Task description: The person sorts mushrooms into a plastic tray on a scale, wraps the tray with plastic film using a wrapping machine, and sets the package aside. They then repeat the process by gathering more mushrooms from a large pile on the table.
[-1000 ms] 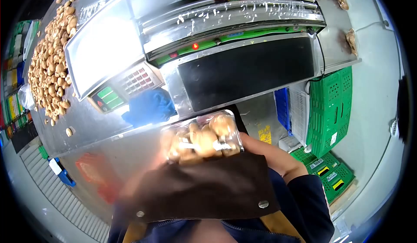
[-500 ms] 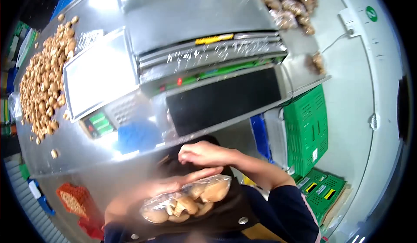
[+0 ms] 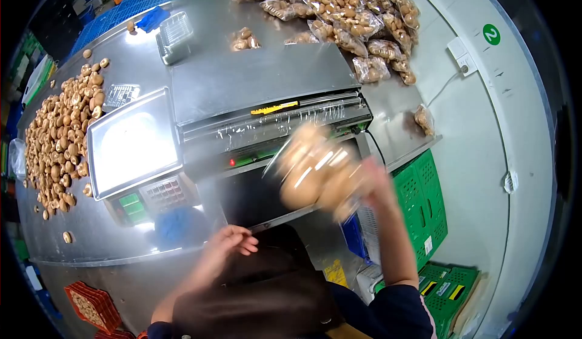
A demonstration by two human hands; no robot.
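Observation:
My right hand point(image 3: 379, 184) grips a pack of brown mushrooms point(image 3: 321, 172) wrapped in clear film, blurred by motion. It is up over the black plate point(image 3: 251, 199) at the front of the wrapping machine point(image 3: 254, 87). My left hand point(image 3: 233, 242) holds nothing; its fingers are apart and loosely bent, by the table's front edge, close to the plate's left corner. A scale with a bright metal pan point(image 3: 133, 148) stands left of the machine. Something blue point(image 3: 173, 224) lies in front of the scale.
Loose mushrooms point(image 3: 60, 139) are heaped at the table's left. Wrapped packs point(image 3: 351, 15) pile up at the back right, and a single pack point(image 3: 423, 121) lies near the right edge. Green crates point(image 3: 418, 209) stand below right. A red crate point(image 3: 97, 309) is on the lower left. A wall point(image 3: 473, 139) bounds the right.
The mushroom pack has gone from my lap up and to the right, now in my right hand. My left hand has come off the pack and moved toward the table edge. The view has shifted.

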